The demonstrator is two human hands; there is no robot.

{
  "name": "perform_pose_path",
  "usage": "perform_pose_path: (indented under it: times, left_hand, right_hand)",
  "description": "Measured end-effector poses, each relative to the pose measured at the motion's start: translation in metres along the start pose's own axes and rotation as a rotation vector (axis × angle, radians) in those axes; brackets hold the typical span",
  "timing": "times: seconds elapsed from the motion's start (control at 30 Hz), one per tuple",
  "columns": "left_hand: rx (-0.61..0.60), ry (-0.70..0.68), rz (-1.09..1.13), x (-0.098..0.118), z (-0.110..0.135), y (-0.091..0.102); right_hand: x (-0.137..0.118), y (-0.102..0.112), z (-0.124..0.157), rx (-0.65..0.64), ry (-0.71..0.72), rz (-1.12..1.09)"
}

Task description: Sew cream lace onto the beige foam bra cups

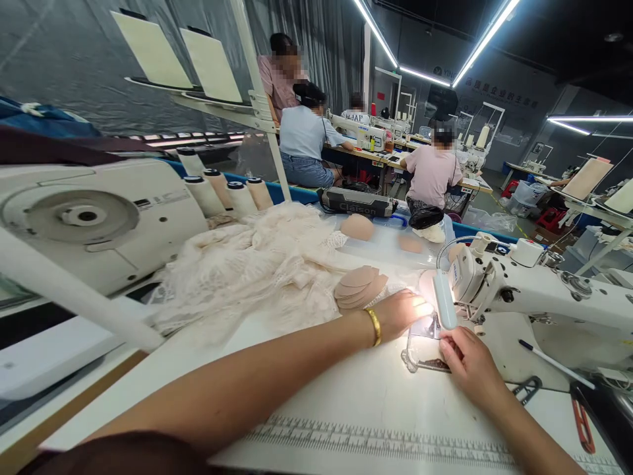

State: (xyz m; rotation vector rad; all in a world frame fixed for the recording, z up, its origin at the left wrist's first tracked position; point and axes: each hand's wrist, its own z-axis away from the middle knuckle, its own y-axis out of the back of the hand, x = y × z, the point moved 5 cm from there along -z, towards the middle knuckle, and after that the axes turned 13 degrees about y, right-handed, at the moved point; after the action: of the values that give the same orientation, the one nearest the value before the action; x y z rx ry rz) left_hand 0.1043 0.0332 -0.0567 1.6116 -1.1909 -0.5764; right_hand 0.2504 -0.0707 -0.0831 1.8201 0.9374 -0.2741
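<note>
My left hand [403,313], with a gold bangle on its wrist, lies beside the needle area of a white sewing machine [554,280]. Its fingers reach forward, partly washed out by glare, and look stretched out over pale fabric. My right hand [467,359] is in front of the needle area, thumb and fingers pinched together; what they hold is hidden. A small lamp [445,302] on a bendy neck hangs between the hands and covers the needle. Left of my left hand sits a stack of beige oval pads [360,287].
Cream lace fabric [267,264] is heaped on the left of the table. A printed ruler [386,443] runs along the front edge. At right lie a pen [556,363], dark thread snips [528,389] and a red-handled tool [583,422]. Several people work at machines beyond.
</note>
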Motion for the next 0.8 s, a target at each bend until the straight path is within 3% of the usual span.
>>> perform_pose_path:
  times: [0.07,0.13,0.2,0.23,0.27,0.3,0.37,0.43,0.5,0.57,0.67,0.8]
  left_hand:
    - [-0.011,-0.031,0.126,0.018,0.026,0.011]
    - [-0.041,0.032,0.502,0.041,0.059,0.02]
    - [-0.235,0.271,0.959,0.063,0.088,0.011]
    - [-0.431,0.416,1.228,0.075,0.101,0.0]
    - [-0.492,0.581,1.476,0.083,0.111,-0.008]
    - [-0.456,0.727,1.669,0.085,0.116,-0.013]
    - [-0.224,0.928,1.937,0.079,0.116,-0.016]
    - [0.033,1.016,2.04,0.066,0.112,-0.012]
    - [0.136,1.041,2.072,0.058,0.108,-0.007]
    - [0.078,1.009,2.058,0.061,0.105,-0.003]
    - [-0.104,0.902,2.028,0.074,0.104,0.002]
    - [-0.046,0.84,2.049,0.076,0.1,0.01]
  right_hand:
    - [-0.002,-0.009,0.001,0.051,-0.225,-0.336]
    - [-0.01,-0.021,0.002,0.131,-0.354,-0.6]
    - [-0.021,-0.031,0.006,0.232,-0.386,-0.722]
    - [-0.027,-0.035,0.011,0.279,-0.381,-0.749]
    - [-0.033,-0.039,0.017,0.32,-0.368,-0.761]
    - [-0.039,-0.044,0.025,0.355,-0.354,-0.757]
    - [-0.049,-0.051,0.042,0.386,-0.333,-0.705]
    - [-0.058,-0.056,0.056,0.338,-0.32,-0.609]
    - [-0.064,-0.056,0.059,0.237,-0.291,-0.52]
    - [-0.067,-0.052,0.053,0.157,-0.263,-0.477]
    - [-0.061,-0.043,0.04,0.133,-0.282,-0.501]
    - [-0.051,-0.049,0.038,0.201,-0.33,-0.691]
